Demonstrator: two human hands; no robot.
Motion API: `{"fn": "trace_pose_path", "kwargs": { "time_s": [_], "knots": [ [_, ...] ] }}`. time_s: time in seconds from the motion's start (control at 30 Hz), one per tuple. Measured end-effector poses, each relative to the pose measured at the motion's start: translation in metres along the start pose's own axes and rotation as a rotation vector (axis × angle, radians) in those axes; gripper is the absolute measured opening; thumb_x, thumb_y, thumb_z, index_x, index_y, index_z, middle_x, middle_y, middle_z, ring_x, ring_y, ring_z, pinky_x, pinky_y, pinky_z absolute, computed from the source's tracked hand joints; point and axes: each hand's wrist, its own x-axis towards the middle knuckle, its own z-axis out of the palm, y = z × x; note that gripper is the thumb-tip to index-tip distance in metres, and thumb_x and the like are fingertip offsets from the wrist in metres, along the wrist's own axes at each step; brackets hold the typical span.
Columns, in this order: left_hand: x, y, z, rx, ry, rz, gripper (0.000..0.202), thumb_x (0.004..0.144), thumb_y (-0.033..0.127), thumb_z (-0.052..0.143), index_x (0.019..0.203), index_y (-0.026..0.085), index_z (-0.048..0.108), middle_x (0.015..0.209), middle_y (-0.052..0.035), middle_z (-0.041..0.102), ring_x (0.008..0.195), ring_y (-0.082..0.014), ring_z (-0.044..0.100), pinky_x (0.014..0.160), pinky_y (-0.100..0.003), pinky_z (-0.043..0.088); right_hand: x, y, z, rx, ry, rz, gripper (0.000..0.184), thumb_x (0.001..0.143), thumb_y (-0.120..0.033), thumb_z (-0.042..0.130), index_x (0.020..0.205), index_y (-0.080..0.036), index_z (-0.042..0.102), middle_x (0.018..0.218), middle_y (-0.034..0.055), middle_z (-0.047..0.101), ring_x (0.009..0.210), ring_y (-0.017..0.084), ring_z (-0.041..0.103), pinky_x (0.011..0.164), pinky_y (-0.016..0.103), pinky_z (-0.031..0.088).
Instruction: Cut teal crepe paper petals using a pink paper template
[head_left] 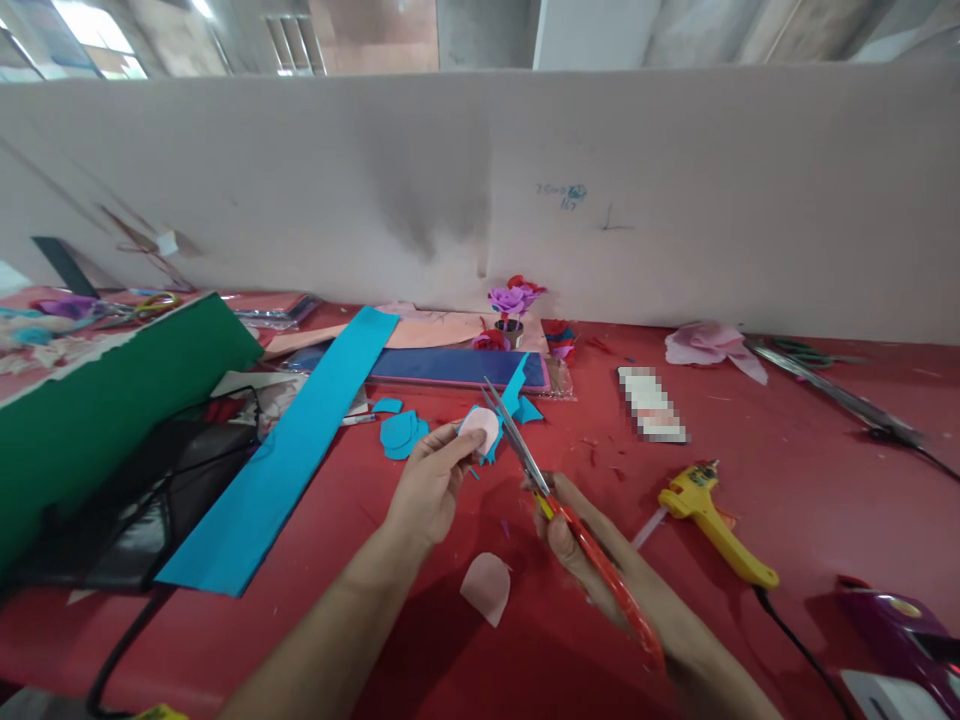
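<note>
My left hand (429,482) pinches a pale pink petal-shaped piece (480,428) laid over blue sheet material, whose edges show around it. In my right hand (577,540) is a pair of scissors with red handles (607,575). Its blades (519,440) point up and left, slightly parted, close to the right side of the pinched pieces. Blue scraps (517,395) lie just behind the blades. Several cut blue pieces (403,433) rest left of my left hand. Another pink petal shape (486,588) lies on the red table between my forearms.
A long blue strip (300,450) and a green sheet (112,420) lie at the left. Right of my hands are a yellow glue gun (709,520) with a cord, a phone (651,405) and a purple tool (904,635). Paper flowers (514,300) stand near the white partition (300,180).
</note>
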Motion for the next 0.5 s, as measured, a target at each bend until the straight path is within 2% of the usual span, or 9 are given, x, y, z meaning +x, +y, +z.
{"fn": "trace_pose_path", "kwargs": {
  "time_s": [0.17,0.33,0.5],
  "knots": [
    [-0.0002,0.0004,0.0000,-0.006,0.000,0.016,0.013,0.061,0.021,0.083,0.070,0.016,0.075,0.069,-0.0004,0.068,0.062,-0.0072,0.056,0.062,-0.017,0.045,-0.0008,-0.0017,0.0003,0.043,-0.033,0.015,0.047,0.084,-0.062,0.056,0.115,-0.028,0.061,0.071,0.0019,0.060,0.058,0.018,0.054,0.048,0.027,0.049],
    [-0.0002,-0.0034,-0.0002,0.006,-0.008,0.010,0.012,0.062,0.022,0.082,0.071,0.016,0.076,0.067,-0.0003,0.067,0.061,-0.0070,0.055,0.061,-0.017,0.044,0.0016,-0.0025,-0.0007,0.055,-0.082,-0.036,0.048,0.088,-0.066,0.048,0.109,-0.024,0.060,0.073,0.0012,0.057,0.059,0.014,0.053,0.054,0.026,0.050],
    [-0.0011,-0.0063,0.0008,-0.010,-0.001,0.014,0.014,0.062,0.022,0.083,0.072,0.016,0.076,0.068,-0.0009,0.068,0.061,-0.0071,0.055,0.062,-0.018,0.044,0.0014,0.0059,-0.0001,0.038,-0.023,-0.047,0.053,0.087,-0.069,0.046,0.111,-0.023,0.059,0.075,0.0025,0.058,0.063,0.015,0.056,0.055,0.025,0.051]
  ]
}}
